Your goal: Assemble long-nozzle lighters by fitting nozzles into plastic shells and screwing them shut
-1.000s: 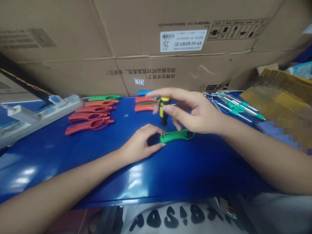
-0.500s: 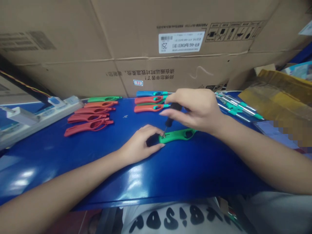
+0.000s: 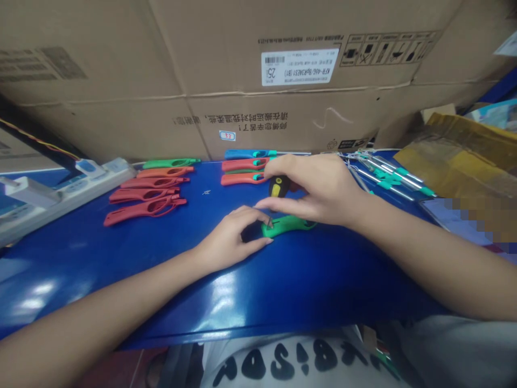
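Observation:
A green plastic handle shell point(image 3: 283, 225) lies on the blue table point(image 3: 161, 269) in the middle. My left hand point(image 3: 234, 237) pinches its left end between thumb and fingers. My right hand point(image 3: 319, 188) is closed round a small black screwdriver with a yellow cap point(image 3: 278, 187), tilted low over the shell with its tip near my left fingertips. The right hand hides most of the shell.
Several red shells and one green one point(image 3: 149, 191) lie in a row at the left. Assembled red, green and blue pieces point(image 3: 242, 167) sit behind my hands. Metal rods with teal parts point(image 3: 388, 175) lie at the right. A white power strip point(image 3: 60, 188) is far left, cardboard boxes point(image 3: 258, 81) behind.
My right hand has dropped and tipped the screwdriver from upright to nearly flat over the green shell. The left hand has stayed on the shell's end.

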`<state>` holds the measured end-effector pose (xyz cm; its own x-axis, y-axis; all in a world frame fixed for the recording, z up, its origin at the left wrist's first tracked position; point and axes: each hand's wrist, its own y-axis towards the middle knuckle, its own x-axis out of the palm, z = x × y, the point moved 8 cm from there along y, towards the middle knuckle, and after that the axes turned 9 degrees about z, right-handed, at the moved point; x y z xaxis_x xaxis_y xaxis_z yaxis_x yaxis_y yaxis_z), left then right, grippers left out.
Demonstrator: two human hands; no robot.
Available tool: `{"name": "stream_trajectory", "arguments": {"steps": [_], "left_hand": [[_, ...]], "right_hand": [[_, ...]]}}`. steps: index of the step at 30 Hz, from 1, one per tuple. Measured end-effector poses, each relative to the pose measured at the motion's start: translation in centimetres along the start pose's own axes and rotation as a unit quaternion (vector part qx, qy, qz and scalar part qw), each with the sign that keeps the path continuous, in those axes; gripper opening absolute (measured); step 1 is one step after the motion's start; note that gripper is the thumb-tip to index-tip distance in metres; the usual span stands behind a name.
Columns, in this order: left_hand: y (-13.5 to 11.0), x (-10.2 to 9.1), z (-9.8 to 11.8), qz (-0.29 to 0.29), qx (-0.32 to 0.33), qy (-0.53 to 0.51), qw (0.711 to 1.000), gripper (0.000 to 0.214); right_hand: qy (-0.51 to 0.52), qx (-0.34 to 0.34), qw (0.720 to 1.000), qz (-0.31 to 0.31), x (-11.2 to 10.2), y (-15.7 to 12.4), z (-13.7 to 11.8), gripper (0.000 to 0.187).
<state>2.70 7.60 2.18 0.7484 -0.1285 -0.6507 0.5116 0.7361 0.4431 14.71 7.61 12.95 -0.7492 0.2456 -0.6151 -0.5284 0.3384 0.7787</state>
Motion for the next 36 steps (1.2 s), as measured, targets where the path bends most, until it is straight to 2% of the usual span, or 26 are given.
{"name": "stream_trajectory", "arguments": {"steps": [4, 6, 8, 11, 16, 18, 21, 26, 30, 32, 36], "left_hand": [[0.04, -0.02, 0.03, -0.001, -0.001, 0.000, 1.000, 0.019], [0.03, 0.03, -0.03, -0.002, -0.004, -0.002, 1.000, 0.019], [0.00, 0.08, -0.10, -0.003, -0.005, -0.006, 1.000, 0.020], [0.00, 0.08, -0.07, 0.000, -0.001, -0.008, 1.000, 0.022], [0.03, 0.05, -0.06, -0.002, -0.002, -0.003, 1.000, 0.020], [0.01, 0.11, -0.10, -0.005, -0.004, -0.006, 1.000, 0.020], [-0.01, 0.08, -0.05, -0.004, -0.001, -0.004, 1.000, 0.022], [0.00, 0.04, 0.04, -0.004, 0.003, 0.003, 1.000, 0.020], [-0.02, 0.11, -0.03, -0.006, 0.003, -0.002, 1.000, 0.021], [-0.03, 0.10, -0.08, -0.005, -0.001, -0.004, 1.000, 0.022], [-0.08, 0.10, -0.18, -0.007, -0.010, -0.004, 1.000, 0.021]], "right_hand": [[0.078, 0.038, 0.995, -0.045, 0.44, 0.28, 0.18, 0.035], [0.099, 0.043, 0.993, -0.039, 0.26, 0.34, 0.41, 0.032], [0.071, 0.026, 0.997, -0.012, -0.14, 0.30, 0.55, 0.033], [0.034, 0.008, 0.999, 0.002, -0.16, 0.18, 0.43, 0.046], [0.113, 0.079, 0.990, -0.018, 0.55, 0.27, 0.71, 0.038], [0.099, 0.055, 0.994, 0.003, 0.23, 0.29, 0.41, 0.032], [0.037, 0.010, 0.999, 0.034, -0.25, 0.17, -0.05, 0.037], [0.082, 0.043, 0.996, -0.018, 0.60, 0.22, 0.24, 0.038], [0.022, 0.021, 0.999, 0.014, -0.05, 0.22, 0.30, 0.039], [0.006, 0.031, 0.999, 0.009, -0.08, 0.18, 0.50, 0.041], [0.081, 0.058, 0.994, -0.040, 0.55, 0.16, 0.69, 0.037]]}}
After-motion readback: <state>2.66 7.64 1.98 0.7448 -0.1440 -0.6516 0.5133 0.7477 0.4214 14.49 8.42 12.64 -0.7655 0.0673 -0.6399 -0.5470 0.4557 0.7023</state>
